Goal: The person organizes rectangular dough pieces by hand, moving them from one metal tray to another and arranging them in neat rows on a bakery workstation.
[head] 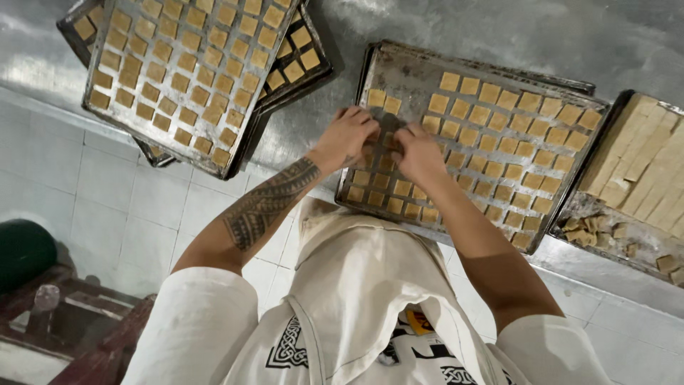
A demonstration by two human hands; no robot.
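Both hands work the near-left part of the baking tray (399,58): left hand (347,134) and right hand (418,152), fingers curled down together onto small tan dough squares (388,139); what they pinch, I cannot tell. Bare metal shows along the tray's top-left edge. Stacked filled trays (100,107) sit well left; cut dough slab (645,160) right.

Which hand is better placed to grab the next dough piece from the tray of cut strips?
Right, probably. The right hand is on the side of the strip tray; the left hand sits farther off and would have to cross over it.
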